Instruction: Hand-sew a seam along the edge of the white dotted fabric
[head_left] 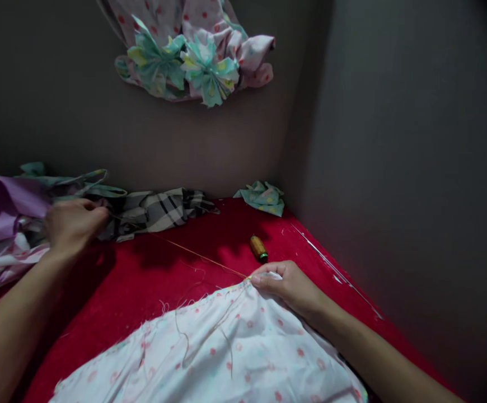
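My right hand [288, 285] pinches the raw upper edge of a white cloth with pink dots [243, 347]. From that pinch an orange-yellow thread [197, 252] runs taut up and to the left towards my left hand [73, 221]. The left hand is closed, raised over the scraps and slightly blurred. Whether a needle is in its fingers I cannot make out. Loose brown thread ends lie across the cloth, and its edge is frayed. Just beyond my right hand lies a spool of golden-brown thread [258, 248].
A red cover [130, 291] spreads beneath everything. Purple cloth [10, 207], plaid fabric [163, 210] and a mint scrap [264, 197] lie along the wall. A thin metal rod [336, 270] rests at the right edge. Dotted fabric with mint cloth flowers [210, 70] hangs above.
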Motion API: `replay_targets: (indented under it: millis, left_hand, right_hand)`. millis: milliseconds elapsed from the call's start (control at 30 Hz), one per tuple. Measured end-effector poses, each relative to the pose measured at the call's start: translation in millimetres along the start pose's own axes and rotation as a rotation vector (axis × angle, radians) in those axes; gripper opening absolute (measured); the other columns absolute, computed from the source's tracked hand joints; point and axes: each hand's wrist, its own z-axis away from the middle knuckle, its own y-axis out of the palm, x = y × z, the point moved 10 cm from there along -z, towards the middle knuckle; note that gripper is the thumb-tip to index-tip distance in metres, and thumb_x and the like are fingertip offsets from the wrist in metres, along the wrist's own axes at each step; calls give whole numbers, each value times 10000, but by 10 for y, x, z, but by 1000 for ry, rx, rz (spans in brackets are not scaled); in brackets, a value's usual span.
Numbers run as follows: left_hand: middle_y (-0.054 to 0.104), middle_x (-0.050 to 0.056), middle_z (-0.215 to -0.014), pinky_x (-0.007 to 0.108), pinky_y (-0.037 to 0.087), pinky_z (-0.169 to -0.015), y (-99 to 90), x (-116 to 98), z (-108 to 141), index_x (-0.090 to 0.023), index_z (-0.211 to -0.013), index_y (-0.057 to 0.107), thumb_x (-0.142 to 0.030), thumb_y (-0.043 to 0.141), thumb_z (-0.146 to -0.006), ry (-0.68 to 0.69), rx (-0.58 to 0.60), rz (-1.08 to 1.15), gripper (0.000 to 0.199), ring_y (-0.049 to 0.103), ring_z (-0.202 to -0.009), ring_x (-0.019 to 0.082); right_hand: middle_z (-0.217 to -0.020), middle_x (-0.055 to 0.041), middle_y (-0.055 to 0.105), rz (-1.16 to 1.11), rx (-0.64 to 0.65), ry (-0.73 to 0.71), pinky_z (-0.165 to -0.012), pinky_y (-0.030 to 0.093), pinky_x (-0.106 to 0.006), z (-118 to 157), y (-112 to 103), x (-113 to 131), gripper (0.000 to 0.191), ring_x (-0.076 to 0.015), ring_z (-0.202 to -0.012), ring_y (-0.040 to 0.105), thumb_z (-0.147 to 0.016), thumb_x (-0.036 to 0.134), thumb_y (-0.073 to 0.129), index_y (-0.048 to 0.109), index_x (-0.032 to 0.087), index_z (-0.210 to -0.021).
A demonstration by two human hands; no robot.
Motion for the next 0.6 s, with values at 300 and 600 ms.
replay_targets:
  millis: [300,600]
  left_hand:
    - [581,2,-507,221,235,-434,495,-474,286,-197,-665,669,-174,567,-510,130,91,-197,187,428,-428,103]
    - [588,-12,-622,187,341,-489,1871,-1187,1478,-150,-859,655,-190,499,-664,339,749,178,252,459,-520,95]
  right_hand:
    - [-452,19,520,-4,3,-8,-422,295,-196,-15,1,-1,210,-73,-413,399,-575,316,660,636,119,-642]
    - [-500,7,550,-72,47,-41,-441,286,-188,-16,29,20,234,-71,-455,419,-561,311,681,648,100,-655]
